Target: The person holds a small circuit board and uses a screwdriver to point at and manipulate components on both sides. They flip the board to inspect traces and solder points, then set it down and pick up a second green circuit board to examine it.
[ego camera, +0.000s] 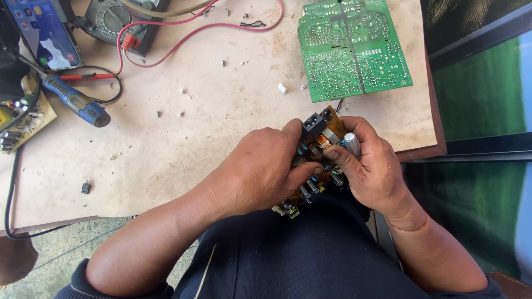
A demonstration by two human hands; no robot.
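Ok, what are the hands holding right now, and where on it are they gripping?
Both hold one small populated circuit board over the lap. The left hand grips its left edge, the right hand its right edge, thumb across the components.

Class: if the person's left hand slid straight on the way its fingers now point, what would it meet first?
Probably the right hand: the left hand points right across the small circuit board both hold.

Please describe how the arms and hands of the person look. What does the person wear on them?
The left hand and the right hand are bare: no gloves, and no rings or watch show. Both forearms are uncovered. Dark navy sleeves are pushed up to about the elbows, showing only at the lower corners of the view. The fingernails are short.
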